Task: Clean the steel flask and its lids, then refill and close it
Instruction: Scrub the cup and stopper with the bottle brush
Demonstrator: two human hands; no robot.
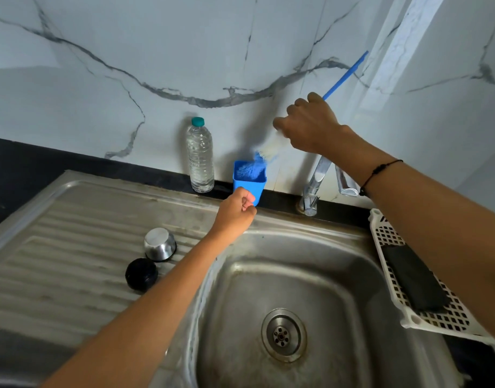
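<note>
My right hand (308, 126) grips a long bottle brush (344, 75) with a blue handle that slants up to the right. Its blue and white bristle end dips into a small blue plastic cup (249, 180) behind the sink. My left hand (236, 210) holds that cup from below at its front. A steel cap (160, 244) lies upside down on the ribbed drainboard (58, 247), and a black inner lid (141, 274) lies just in front of it. The flask's body is not in view.
A clear water bottle (199, 156) with a teal cap stands against the marble wall, left of the cup. A chrome tap (315, 182) rises behind the steel basin (282, 289). A white basket (425, 275) with a dark scrub pad (414, 278) sits at the right.
</note>
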